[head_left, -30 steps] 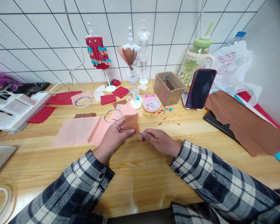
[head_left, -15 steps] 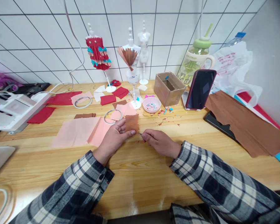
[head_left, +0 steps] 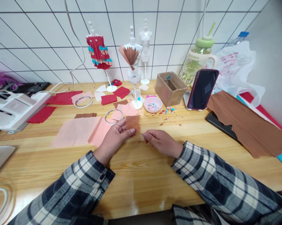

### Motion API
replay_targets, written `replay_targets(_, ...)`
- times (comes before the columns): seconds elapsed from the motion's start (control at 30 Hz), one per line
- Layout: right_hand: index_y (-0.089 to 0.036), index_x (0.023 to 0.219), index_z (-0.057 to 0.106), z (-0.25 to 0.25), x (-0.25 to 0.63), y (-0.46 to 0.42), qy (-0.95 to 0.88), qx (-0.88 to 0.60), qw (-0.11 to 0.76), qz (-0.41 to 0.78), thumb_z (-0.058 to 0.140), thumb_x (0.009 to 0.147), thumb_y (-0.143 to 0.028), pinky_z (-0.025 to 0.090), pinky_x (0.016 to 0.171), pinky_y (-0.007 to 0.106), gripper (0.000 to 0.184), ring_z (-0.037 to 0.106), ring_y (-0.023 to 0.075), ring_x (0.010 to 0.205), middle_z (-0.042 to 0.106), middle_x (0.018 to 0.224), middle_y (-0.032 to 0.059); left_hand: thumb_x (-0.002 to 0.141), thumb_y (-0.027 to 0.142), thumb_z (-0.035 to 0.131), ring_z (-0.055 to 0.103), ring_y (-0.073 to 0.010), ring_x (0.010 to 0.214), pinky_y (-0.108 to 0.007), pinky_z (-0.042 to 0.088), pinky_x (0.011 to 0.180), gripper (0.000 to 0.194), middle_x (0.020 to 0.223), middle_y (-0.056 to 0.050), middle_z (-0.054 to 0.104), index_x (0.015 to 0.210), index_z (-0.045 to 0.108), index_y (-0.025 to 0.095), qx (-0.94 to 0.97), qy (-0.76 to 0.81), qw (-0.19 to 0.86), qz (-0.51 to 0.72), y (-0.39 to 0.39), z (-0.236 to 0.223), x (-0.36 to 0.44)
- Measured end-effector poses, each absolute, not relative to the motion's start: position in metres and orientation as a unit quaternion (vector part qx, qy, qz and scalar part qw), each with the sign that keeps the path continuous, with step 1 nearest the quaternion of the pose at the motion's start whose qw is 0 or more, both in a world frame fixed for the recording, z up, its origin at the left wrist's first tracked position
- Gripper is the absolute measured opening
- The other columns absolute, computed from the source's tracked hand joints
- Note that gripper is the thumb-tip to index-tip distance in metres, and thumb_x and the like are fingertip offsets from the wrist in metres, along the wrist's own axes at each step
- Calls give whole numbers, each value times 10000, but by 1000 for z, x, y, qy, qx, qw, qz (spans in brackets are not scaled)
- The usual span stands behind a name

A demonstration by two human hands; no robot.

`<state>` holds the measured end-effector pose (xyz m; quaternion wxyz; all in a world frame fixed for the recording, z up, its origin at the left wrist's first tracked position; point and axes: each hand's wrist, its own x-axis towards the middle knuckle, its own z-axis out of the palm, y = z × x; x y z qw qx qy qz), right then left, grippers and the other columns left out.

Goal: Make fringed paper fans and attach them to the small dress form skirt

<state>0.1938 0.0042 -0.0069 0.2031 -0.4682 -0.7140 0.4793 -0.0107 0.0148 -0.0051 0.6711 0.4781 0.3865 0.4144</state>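
Pinching brown zigzag-edged cloth pc at frame ctr: L hand grip. R hand grip, just R of frame ctr, pinches slim dark tool, tip by cloth's edge, contact unclear. Pale-pink round bowl higher up, on wooden bench.

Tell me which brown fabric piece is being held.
The small, jagged-edged piece pinched in the left hand; neither hand touches the other brown pieces.
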Motion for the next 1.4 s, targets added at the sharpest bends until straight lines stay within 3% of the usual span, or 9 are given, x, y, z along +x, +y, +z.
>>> replay_targets(0.27, -159, 809, 642, -6, 196, 3, -685, -454, 186, 538, 317, 992, -480, 381, 566, 239, 492, 507, 103, 504, 532, 525, -31, 782, 213, 730, 702, -232, 948, -308, 548, 804, 511, 1094, -78, 737, 1272, 587, 188, 486, 387, 666, 413, 13, -4, -10)
replay_targets(0.47, -157, 808, 665, -2, 196, 5, -700, -455, 154, 529, 354, 990, -468, 371, 560, 235, 476, 500, 96, 500, 529, 532, -32, 748, 260, 758, 693, -262, 984, -363, 538, 873, 510, 1058, -89, 747, 1232, 624, 172, 506, 426, 642, 387, 11, 2, -7)
replay_targets(0.9, -148, 808, 679, 1, 196, 5, -697, -466, 147, 525, 407, 979, -458, 331, 526, 225, 446, 438, 82, 496, 471, 546, -41, 753, 236, 744, 695, -205, 849, -306, 534, 794, 426, 979, -65, 756, 1163, 652, 160, 520, 421, 638, 380, 10, 3, -8)
replay_targets(1.4, -150, 787, 679, 2, 196, 5, -692, -468, 147, 530, 418, 966, -471, 318, 531, 237, 450, 414, 87, 500, 461, 552, -40, 742, 210, 754, 686, -227, 893, -330, 520, 840, 336, 812, -22, 741, 1071, 690, 183, 517, 416, 643, 382, 11, 4, -8)
